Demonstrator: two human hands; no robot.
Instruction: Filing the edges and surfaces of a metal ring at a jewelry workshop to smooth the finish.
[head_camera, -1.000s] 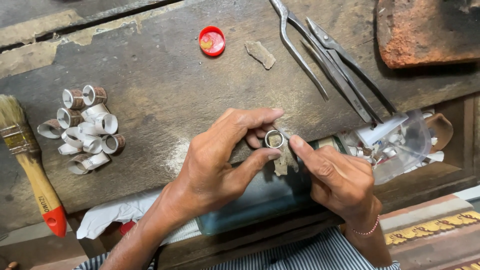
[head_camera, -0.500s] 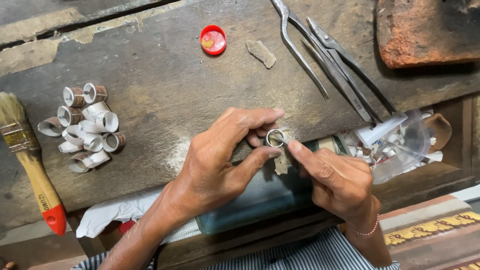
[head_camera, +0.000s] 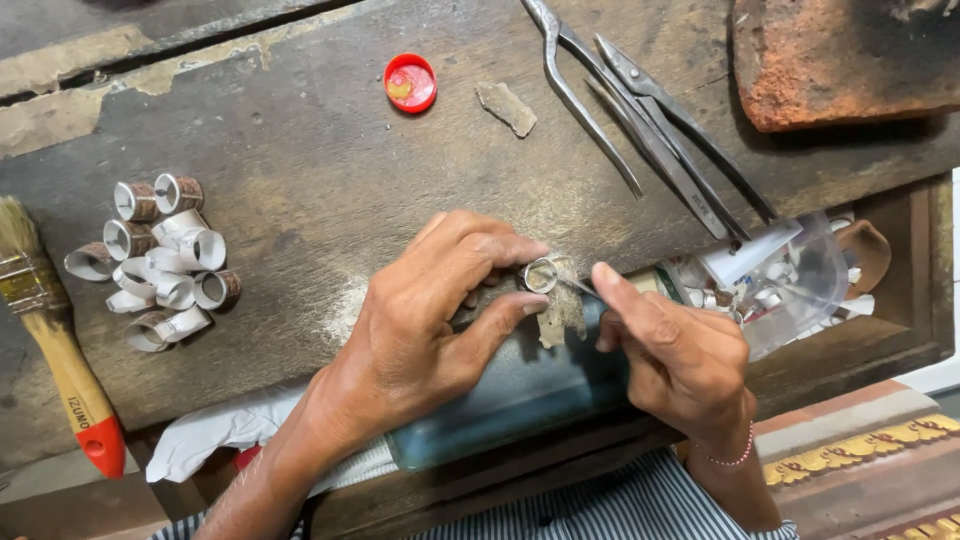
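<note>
- Pinching a small metal ring (head_camera: 541, 275) between thumb and forefinger of the left hand (head_camera: 430, 315), fingers closed on it, ring open end facing up toward the camera.
- Resting that ring at the front edge of the worn wooden bench (head_camera: 300, 130), on a ragged wooden peg (head_camera: 562, 315) that juts out over a dark green block (head_camera: 520, 390).
- Gripping a thin metal tool (head_camera: 578, 287) in the right hand (head_camera: 680, 355), fingers curled shut around it, tip touching the ring's rim.
- Lying well apart to the left: a heap of similar short metal bands (head_camera: 160, 260), and a paintbrush (head_camera: 55, 335) with a wooden handle and red tip.
- Sitting farther back on the bench: a red bottle cap (head_camera: 410, 82), a small flat scrap (head_camera: 507, 106), long metal tongs and shears (head_camera: 650, 130), and a rusty brick-like slab (head_camera: 840, 60).
- Crowding the right hand's far side: a clear plastic bag (head_camera: 790, 285) of small pieces in an open drawer.
</note>
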